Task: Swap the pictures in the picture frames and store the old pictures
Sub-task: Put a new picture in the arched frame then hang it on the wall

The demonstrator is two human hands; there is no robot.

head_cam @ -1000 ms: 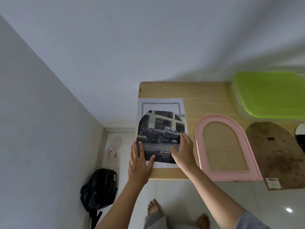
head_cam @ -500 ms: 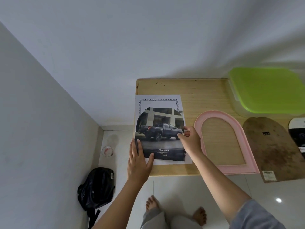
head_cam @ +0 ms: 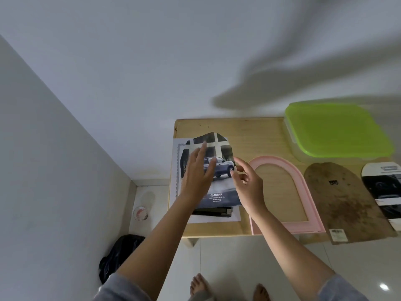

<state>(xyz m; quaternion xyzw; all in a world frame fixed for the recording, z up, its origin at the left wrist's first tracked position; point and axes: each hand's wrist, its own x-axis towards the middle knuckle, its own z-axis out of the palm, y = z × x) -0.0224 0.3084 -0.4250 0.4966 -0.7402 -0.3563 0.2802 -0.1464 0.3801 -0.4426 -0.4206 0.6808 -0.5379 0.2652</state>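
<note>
Your right hand (head_cam: 246, 184) pinches the car picture (head_cam: 221, 170) above the paper sheet (head_cam: 213, 219) on the wooden bench (head_cam: 249, 135); your left hand (head_cam: 196, 179) lays straight fingers (head_cam: 202, 153) over it, by the white walls (head_cam: 152, 72)

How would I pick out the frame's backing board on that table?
Look at the wooden table, right of the pink arched frame. The backing board lies flat there. It alone is plain brown, stained, with a white sticker.
</note>
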